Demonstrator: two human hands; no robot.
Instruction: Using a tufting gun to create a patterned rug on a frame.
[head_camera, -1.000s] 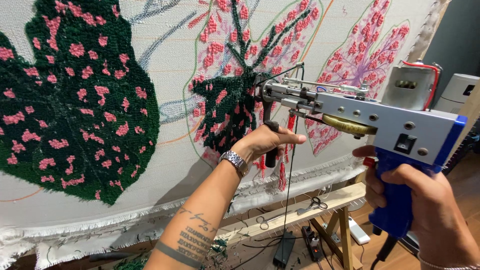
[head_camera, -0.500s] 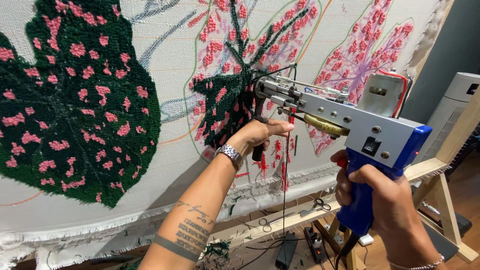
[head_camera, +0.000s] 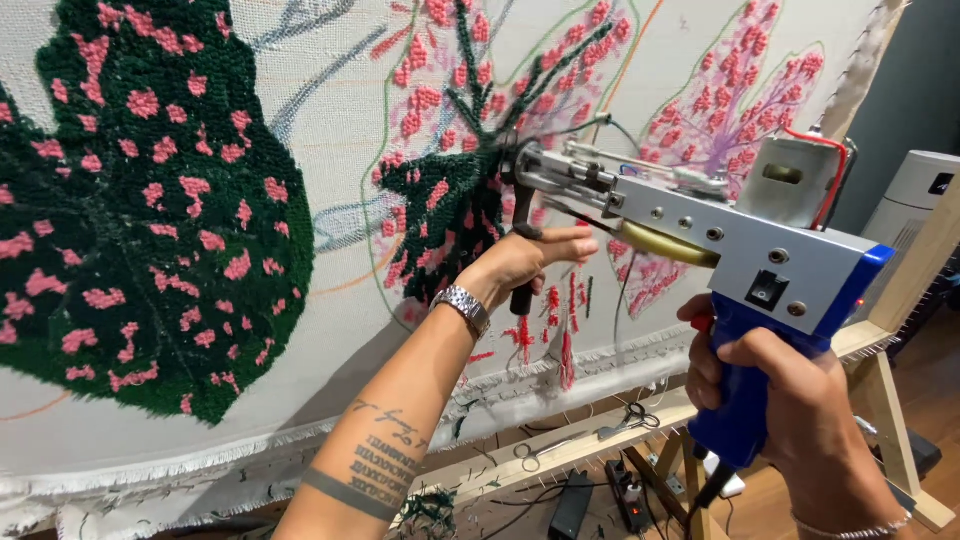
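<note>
A grey and blue tufting gun (head_camera: 730, 250) points left, its tip pressed into a white cloth (head_camera: 330, 130) stretched on a frame. My right hand (head_camera: 790, 400) is wrapped around the gun's blue grip at lower right. My left hand (head_camera: 525, 262), with a metal watch at the wrist, grips the gun's black front handle (head_camera: 522, 250) close to the cloth. The tip sits in a half-filled dark green leaf with pink spots (head_camera: 450, 215). A finished large green and pink leaf (head_camera: 140, 210) fills the left of the cloth.
The wooden frame rail (head_camera: 590, 445) runs below the cloth, with two pairs of scissors (head_camera: 625, 422) lying on it. Cables and power adapters (head_camera: 600, 495) lie on the floor beneath. A grey-white appliance (head_camera: 915, 205) stands at the right edge.
The gun and both hands have shifted slightly left and down along the small green leaf, staying against the cloth. The view has moved with them.
</note>
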